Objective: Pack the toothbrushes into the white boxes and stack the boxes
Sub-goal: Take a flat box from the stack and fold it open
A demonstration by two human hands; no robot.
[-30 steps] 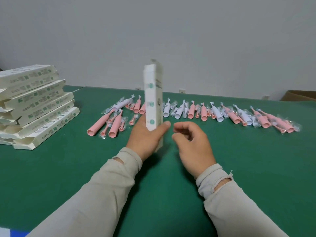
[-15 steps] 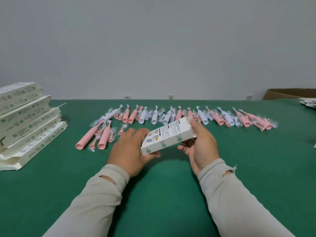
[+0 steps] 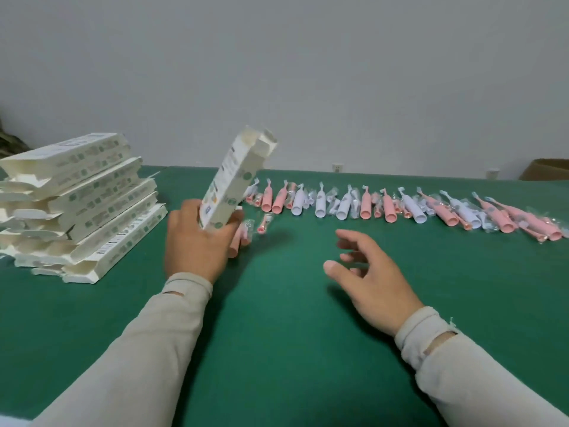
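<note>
My left hand grips the lower end of a white box, which stands tilted with its open flaps at the top. My right hand hovers over the green table with its fingers spread and loosely bent, holding nothing. A long row of pink and white toothbrushes in clear wrappers lies across the table beyond both hands. A few pink toothbrushes lie partly hidden behind my left hand. A stack of white boxes with open ends sits at the left.
The green table spreads wide in front of me, with a grey wall behind it. A brown cardboard box peeks in at the far right edge.
The box was held flat in both hands half a second ago. My right hand has let go and moved right, and my left hand has swung the box up to a tilted upright pose.
</note>
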